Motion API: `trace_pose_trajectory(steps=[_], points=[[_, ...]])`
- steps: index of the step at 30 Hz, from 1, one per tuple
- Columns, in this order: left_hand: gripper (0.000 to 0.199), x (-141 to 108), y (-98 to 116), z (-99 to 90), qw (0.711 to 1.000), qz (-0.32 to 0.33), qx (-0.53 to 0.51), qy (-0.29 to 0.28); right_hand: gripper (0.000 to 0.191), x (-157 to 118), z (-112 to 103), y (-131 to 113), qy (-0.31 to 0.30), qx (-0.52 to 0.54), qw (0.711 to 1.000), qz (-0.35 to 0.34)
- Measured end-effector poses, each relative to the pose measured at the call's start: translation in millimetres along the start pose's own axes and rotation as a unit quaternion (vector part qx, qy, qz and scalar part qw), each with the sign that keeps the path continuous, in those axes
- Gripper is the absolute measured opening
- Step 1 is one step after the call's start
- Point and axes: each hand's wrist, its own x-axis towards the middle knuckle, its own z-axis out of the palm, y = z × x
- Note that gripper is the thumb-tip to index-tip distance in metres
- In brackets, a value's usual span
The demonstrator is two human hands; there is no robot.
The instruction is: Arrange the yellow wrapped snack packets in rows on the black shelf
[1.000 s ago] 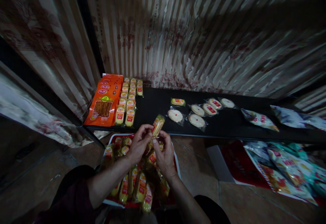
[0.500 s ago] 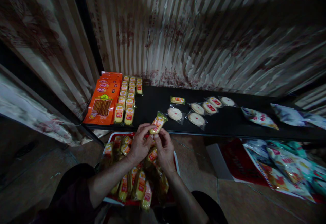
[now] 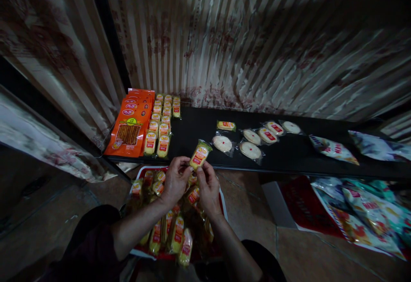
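Between my two hands is a wrapped snack cake (image 3: pixel 199 155), yellow with a red and orange label, its front facing me. My left hand (image 3: pixel 176 178) pinches its left lower edge, and my right hand (image 3: pixel 208 185) grips the lower right side with the thumb in front. Below them stands a white-rimmed red box (image 3: pixel 224 207) filled with more cakes of the same kind (image 3: pixel 176 234). Just beyond the hands, on a black shelf (image 3: pixel 189 135), similar cakes (image 3: pixel 157 129) are lined up in columns at the left.
Orange snack bags (image 3: pixel 130 123) overlap at the shelf's left end. One cake (image 3: pixel 226 125) lies apart near round wrapped pastries (image 3: pixel 251 150). Farther right are puffy bags (image 3: pixel 334 149). A red-and-white carton (image 3: pixel 279 207) with colourful bags sits below on the floor. A striped curtain (image 3: pixel 199 38) hangs behind.
The held cake has turned more upright, so its label shows more fully. My fingers have shifted lower on it, and both hands keep hold.
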Motion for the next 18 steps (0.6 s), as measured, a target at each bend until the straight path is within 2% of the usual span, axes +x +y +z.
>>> trace_pose_trajectory(steps=[5,13,18], points=[[0.015,1,0,-0.1,1.000,0.001,-0.017,0.001,0.038,1,1,-2,0.006,-0.009,1.000,0.009],[0.012,8,6,1.1,0.999,0.021,0.009,0.027,0.037,11,5,-8,-0.005,-0.018,1.000,-0.021],[0.012,10,7,-0.9,0.998,0.031,0.036,0.035,0.045,18,11,-2,0.003,-0.009,1.000,-0.028]])
